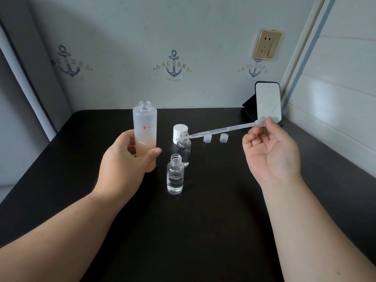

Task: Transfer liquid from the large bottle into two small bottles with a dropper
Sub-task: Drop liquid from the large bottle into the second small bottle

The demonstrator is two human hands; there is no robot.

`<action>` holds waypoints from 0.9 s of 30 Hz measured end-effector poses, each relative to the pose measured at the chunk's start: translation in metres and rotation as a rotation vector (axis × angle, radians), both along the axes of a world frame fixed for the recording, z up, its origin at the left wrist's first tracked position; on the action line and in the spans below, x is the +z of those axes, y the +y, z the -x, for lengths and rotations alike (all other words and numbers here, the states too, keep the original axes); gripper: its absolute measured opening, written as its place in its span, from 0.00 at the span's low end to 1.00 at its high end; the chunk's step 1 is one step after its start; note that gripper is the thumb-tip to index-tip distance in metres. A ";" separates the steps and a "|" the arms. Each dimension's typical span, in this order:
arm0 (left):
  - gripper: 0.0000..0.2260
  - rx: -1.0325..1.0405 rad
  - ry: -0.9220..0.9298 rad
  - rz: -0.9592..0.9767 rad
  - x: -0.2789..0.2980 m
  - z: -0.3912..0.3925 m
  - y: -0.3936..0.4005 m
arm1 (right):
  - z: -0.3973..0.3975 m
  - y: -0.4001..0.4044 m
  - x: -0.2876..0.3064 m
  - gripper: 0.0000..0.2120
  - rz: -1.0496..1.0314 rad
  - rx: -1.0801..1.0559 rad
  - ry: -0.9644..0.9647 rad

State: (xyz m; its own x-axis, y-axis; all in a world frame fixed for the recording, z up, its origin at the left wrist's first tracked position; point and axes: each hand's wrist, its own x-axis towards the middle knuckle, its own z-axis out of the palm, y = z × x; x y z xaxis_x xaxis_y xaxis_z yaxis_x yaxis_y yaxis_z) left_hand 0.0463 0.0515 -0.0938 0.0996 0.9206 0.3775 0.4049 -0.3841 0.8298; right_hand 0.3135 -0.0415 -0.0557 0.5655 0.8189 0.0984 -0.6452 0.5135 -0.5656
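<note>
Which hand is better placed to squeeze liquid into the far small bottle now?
Right. The right hand pinches the dropper by its bulb, its tip at the far small bottle's mouth. The left hand grips the large bottle.

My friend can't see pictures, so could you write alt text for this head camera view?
The right hand holds a dropper with its tip at the farther small bottle, while the left hand holds the open large bottle. A nearer small bottle and three caps stand on the black table.

large bottle (144, 137) left of two small bottles (175, 174), caps (207, 138) seemingly behind
</note>
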 end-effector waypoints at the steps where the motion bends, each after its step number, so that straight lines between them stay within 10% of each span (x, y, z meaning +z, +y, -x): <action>1: 0.26 -0.002 0.003 0.001 -0.001 0.000 0.001 | 0.000 0.000 0.000 0.07 0.001 0.002 -0.002; 12: 0.22 -0.010 -0.128 -0.031 0.005 0.007 -0.010 | 0.000 0.001 -0.002 0.11 0.045 0.011 -0.094; 19: 0.00 -0.105 -0.117 -0.266 0.015 0.012 -0.035 | 0.001 0.002 -0.001 0.12 0.033 0.009 -0.099; 27: 0.18 -0.466 0.322 -0.132 0.010 0.003 -0.033 | 0.001 0.002 -0.001 0.11 0.023 0.003 -0.120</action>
State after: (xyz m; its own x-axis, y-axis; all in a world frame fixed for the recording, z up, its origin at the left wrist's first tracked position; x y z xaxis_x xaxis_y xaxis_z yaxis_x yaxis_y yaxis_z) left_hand 0.0435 0.0183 -0.0835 0.6119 0.6992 0.3697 0.3923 -0.6742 0.6258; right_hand 0.3121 -0.0395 -0.0572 0.5484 0.8233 0.1462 -0.5735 0.4976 -0.6508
